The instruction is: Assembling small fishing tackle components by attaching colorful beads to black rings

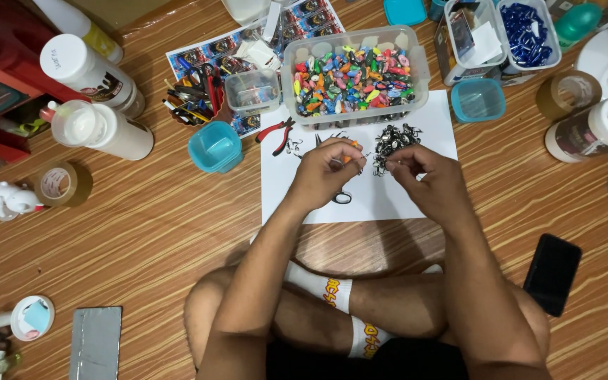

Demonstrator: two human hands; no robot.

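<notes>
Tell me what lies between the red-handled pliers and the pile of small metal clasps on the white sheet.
In the head view, between the red-handled pliers and the metal clasps, the left hand holds a small orange piece over the white sheet.

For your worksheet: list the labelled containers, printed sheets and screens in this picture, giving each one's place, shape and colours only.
White bottle: top left, cylindrical, dark label.
Sticker sheet: top centre, rows of dark pictures.
Phone: lower right, black, screen dark.
Labelled jar: right edge, white with brown label.

Both forearms reaching forward, left hand point(326, 174) and right hand point(425, 176) close together, fingertips pinched
</notes>
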